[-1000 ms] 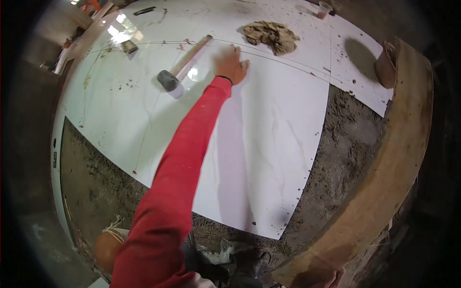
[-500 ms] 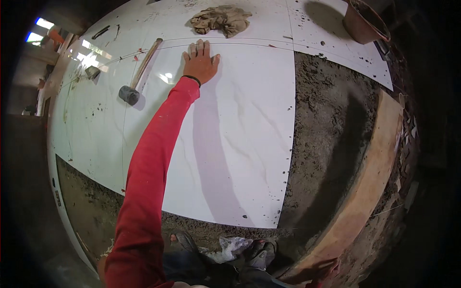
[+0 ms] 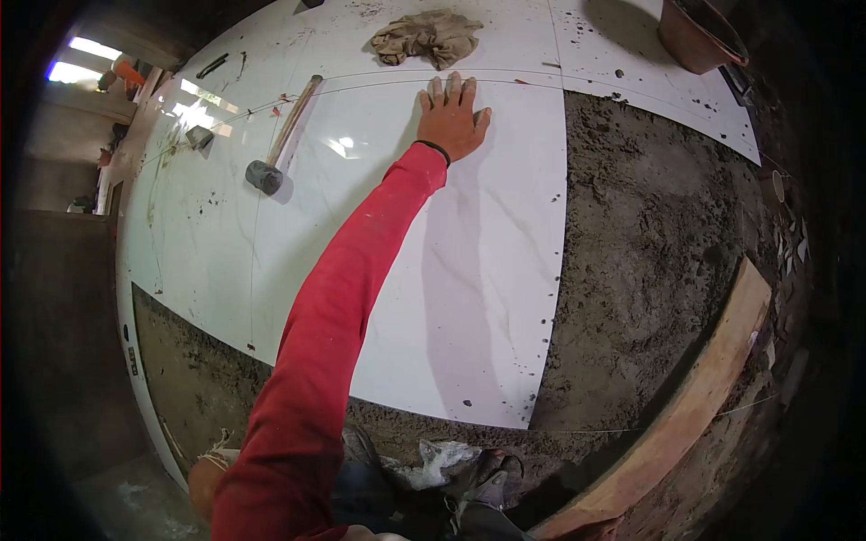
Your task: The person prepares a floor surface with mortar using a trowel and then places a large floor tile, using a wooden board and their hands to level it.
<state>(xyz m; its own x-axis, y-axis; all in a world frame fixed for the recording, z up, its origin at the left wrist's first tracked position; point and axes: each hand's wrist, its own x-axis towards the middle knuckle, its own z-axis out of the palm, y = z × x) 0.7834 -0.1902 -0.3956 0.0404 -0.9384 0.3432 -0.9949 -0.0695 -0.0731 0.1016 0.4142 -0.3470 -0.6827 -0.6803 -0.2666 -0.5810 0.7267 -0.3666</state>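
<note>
My left hand (image 3: 454, 119) palm-down on white tile (image 3: 514, 316), fingers spread, mallet (image 3: 264, 177) to its left, cloth (image 3: 427, 39) beyond, my right hand unseen, its grip I cannot tell.

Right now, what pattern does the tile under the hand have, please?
The tile is white with faint veins, clearest in the head view.

Worn on head, left one of side-by-side fisheye pair; upright, unmirrored. Looking down and forward over glossy white veined floor tiles (image 3: 505, 225). Closest to red-sleeved left forearm (image 3: 329, 325) at lower edge; farther from bare left hand (image 3: 454, 122) above centre, farther still from bunched tan cloth (image 3: 428, 41) near top. Bending long raw-wood board (image 3: 686, 397) at lower right; fading to black at rim.
</note>
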